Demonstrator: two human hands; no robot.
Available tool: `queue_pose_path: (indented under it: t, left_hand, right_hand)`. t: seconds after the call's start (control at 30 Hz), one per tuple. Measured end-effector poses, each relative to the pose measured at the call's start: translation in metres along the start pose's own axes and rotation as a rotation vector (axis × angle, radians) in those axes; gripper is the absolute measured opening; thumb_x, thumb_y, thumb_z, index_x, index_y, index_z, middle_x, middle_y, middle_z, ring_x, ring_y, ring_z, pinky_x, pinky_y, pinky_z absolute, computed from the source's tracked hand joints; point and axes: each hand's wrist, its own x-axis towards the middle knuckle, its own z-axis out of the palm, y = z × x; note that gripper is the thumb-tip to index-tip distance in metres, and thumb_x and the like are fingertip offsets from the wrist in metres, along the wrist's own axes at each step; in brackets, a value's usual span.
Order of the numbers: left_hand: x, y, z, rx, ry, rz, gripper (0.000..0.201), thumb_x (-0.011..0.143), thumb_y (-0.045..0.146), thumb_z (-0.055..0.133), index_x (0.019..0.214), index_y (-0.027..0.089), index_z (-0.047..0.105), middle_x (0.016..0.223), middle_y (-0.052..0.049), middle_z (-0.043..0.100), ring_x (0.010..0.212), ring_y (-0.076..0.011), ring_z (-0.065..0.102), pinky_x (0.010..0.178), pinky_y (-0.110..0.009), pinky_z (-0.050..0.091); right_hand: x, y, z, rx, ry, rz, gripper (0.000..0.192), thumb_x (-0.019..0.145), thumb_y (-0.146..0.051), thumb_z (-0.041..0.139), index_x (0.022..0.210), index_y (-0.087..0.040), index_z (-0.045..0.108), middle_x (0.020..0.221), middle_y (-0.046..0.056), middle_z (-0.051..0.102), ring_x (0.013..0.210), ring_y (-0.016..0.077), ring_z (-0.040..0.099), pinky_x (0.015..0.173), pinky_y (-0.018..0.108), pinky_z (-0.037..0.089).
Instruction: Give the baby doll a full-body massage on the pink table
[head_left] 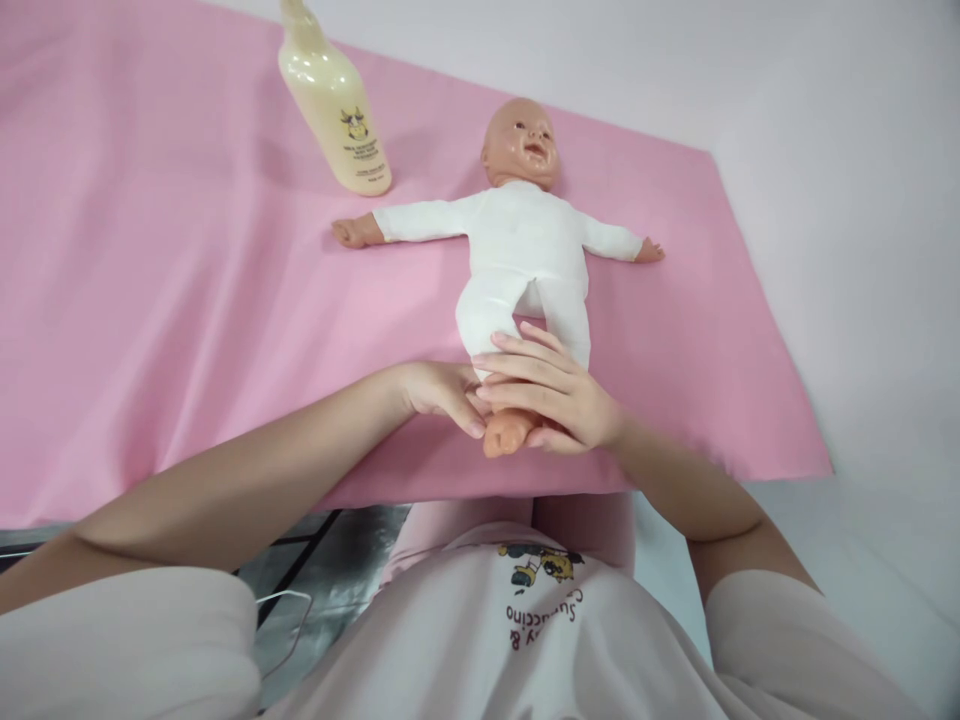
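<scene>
A baby doll (529, 230) in a white bodysuit lies on its back, arms spread and head away from me. My left hand (450, 392) comes in from the left at the doll's lower leg, its thumb beside the foot and its other fingers mostly hidden under the leg. Across the top of the lower legs lies my right hand (559, 395), fingers long and close together, thumb by the foot, holding it. One bare doll foot (510, 433) shows below my fingers; the other foot is hidden.
A pale yellow pump bottle (337, 115) with a cow picture stands left of the doll's head. Pink cloth (187, 250) covers the table, with folds at left and its front edge close to my body. A white wall (825, 150) is behind and right.
</scene>
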Motion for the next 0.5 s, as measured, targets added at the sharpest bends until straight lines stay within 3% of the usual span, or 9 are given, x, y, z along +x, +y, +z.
queue_pose_path:
  t: [0.17,0.33,0.5]
  left_hand:
    - [-0.004,0.012,0.007,-0.075,0.007,-0.053,0.043,0.065,0.035,0.092,0.099,0.015,0.074,0.100,-0.002,0.077,0.102,-0.0183,0.069,0.092,-0.023,0.053]
    - [-0.005,0.014,0.009,-0.078,-0.019,-0.090,0.046,0.067,0.037,0.090,0.101,0.010,0.073,0.109,-0.001,0.077,0.112,-0.0178,0.066,0.096,-0.022,0.052]
    - [-0.003,0.010,0.008,-0.006,-0.038,-0.074,0.053,0.071,0.046,0.086,0.104,0.007,0.073,0.109,-0.003,0.077,0.124,-0.0215,0.061,0.105,-0.025,0.047]
  right_hand:
    - [-0.003,-0.002,0.004,-0.027,-0.038,-0.003,0.046,0.092,-0.061,0.056,0.117,-0.024,0.067,0.134,0.009,0.066,0.141,0.0279,0.049,0.122,0.057,0.032]
    - [-0.003,-0.009,0.013,-0.044,0.074,-0.052,0.034,0.093,-0.050,0.059,0.110,-0.021,0.066,0.115,0.009,0.073,0.122,0.0242,0.065,0.112,0.052,0.047]
    - [-0.005,-0.004,0.015,-0.006,0.176,-0.095,0.035,0.090,-0.052,0.064,0.106,-0.021,0.064,0.111,0.009,0.073,0.115,0.0224,0.068,0.102,0.045,0.055]
